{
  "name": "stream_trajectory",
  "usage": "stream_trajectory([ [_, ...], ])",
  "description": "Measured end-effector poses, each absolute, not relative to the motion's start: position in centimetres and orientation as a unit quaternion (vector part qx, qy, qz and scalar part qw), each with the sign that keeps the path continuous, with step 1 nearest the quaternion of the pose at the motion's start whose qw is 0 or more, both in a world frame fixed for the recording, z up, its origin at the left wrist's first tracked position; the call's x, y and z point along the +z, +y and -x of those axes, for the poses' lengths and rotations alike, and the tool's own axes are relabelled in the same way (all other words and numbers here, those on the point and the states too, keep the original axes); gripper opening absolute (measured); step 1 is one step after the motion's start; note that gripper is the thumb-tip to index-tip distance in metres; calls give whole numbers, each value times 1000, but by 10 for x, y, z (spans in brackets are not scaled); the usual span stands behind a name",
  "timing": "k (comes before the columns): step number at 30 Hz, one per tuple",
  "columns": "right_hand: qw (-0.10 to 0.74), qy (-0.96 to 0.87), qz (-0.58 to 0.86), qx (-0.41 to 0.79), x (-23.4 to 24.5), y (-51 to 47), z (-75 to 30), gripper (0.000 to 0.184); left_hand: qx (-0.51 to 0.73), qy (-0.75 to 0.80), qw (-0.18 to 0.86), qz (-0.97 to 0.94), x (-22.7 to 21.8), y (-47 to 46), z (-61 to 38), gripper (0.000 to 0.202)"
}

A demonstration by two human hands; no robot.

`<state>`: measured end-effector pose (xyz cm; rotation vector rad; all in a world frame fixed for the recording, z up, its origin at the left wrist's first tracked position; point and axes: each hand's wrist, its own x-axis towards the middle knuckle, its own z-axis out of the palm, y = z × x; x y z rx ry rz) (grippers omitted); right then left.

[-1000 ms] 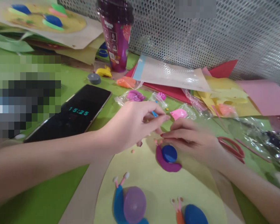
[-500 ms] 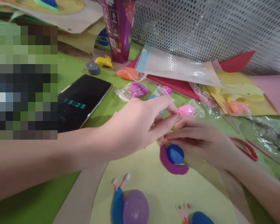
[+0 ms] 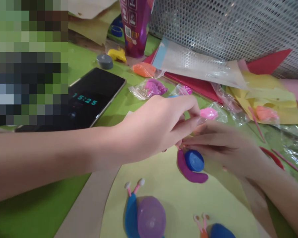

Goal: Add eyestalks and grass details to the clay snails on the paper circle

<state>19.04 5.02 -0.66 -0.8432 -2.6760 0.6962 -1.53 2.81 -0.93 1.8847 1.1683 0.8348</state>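
A purple clay snail body (image 3: 188,170) curves round a blue bottle cap (image 3: 195,160) on pale yellow paper (image 3: 181,201). Pink stalks show at its head, partly covered by fingers. Just above that head, my left hand (image 3: 161,127) has thumb and index finger pinched together; whatever lies between them is too small to make out. From the right, my right hand (image 3: 225,147) meets it, its fingers closed together at the pink stalks, their tips partly hidden. Lower on the paper are a blue clay snail (image 3: 130,211) with a purple cap (image 3: 151,216) and an orange snail (image 3: 204,233) with a blue cap (image 3: 221,231).
A phone (image 3: 101,89) lies left of my hands. Behind them are bagged clay lumps in purple (image 3: 155,87), orange (image 3: 144,69) and pink (image 3: 210,113). A purple cup (image 3: 136,33) stands before a perforated metal panel (image 3: 225,29). Red-handled scissors (image 3: 273,158) lie at right.
The view has shifted, so most things sit farther right and slightly higher. Both hands stay together at the purple snail's head, with nearly the same pinch.
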Motion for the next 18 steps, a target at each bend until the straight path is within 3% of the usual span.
stream_trajectory([
  [18,167,-899,286,287,-2,45,-196,19,314,461,399,-728,-10,27,15,9],
])
